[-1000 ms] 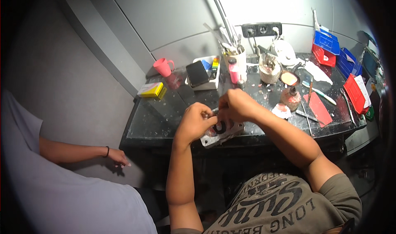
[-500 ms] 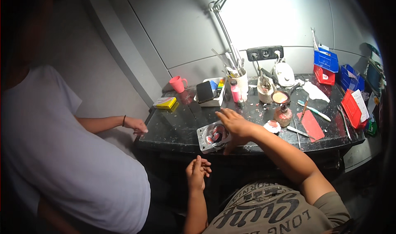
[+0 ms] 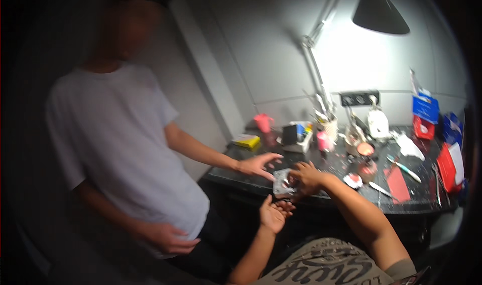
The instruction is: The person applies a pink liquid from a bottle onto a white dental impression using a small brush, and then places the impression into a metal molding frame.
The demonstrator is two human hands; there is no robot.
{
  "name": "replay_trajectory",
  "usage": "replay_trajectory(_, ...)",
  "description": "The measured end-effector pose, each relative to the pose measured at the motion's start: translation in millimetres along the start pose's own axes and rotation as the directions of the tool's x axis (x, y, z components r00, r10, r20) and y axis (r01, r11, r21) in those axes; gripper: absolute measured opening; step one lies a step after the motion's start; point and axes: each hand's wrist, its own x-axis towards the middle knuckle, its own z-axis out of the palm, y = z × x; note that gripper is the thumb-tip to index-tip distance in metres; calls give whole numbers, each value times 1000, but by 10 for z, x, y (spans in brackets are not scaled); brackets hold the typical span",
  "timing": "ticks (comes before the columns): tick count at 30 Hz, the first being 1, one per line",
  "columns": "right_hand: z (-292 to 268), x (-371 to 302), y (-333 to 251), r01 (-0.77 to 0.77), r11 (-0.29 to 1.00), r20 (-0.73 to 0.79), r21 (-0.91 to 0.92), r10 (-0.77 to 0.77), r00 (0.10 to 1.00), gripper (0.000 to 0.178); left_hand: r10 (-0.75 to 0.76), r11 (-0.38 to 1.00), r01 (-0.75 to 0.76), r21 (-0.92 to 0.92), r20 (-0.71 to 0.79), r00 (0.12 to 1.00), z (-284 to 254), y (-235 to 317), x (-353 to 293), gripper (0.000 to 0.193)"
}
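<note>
At the front edge of the black table lies a metal dental flask (image 3: 282, 184), a pale block with pinkish-red material in its hollow. My right hand (image 3: 307, 178) grips its right side, fingers bent over the top; part of the flask is hidden under them. Just below the table edge, my left hand (image 3: 274, 215) is held palm up and open, empty, its fingertips close to the flask. From the left, a co-worker's hand (image 3: 257, 165) reaches over the table with fingers spread, near the flask's far left corner. Motion blurs the picture somewhat.
Behind stand a pink mug (image 3: 263, 123), a yellow box (image 3: 246, 141), a white bin (image 3: 302, 145) and a tool holder (image 3: 329, 129). To the right are a glass jar (image 3: 368, 171), a toothbrush (image 3: 405, 168), a red sheet (image 3: 397, 184) and red and blue boxes. A lamp (image 3: 380, 14) hangs overhead.
The view has shifted left and up. The co-worker's hand has come from the table's left edge toward the flask. My left palm has turned up and its fingers have opened.
</note>
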Motion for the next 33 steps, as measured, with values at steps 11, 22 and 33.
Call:
replay_trajectory(11, -87, 51, -61, 88, 996, -113, 10, -86, 990, 57, -32, 977, -1, -215, -153, 988, 108, -22, 16, 76)
replay_trajectory(22, -139, 119, -97, 208, 977, -246, -37, -211, 946, 48, 37, 942, -59, -331, -74, 997, 52, -44, 85, 74)
replay_trajectory(33, -195, -308, -255, -19, 976, -357, -217, -61, 932, 91, 2, 999, -15, -52, -251, 968, -260, -556, -64, 64)
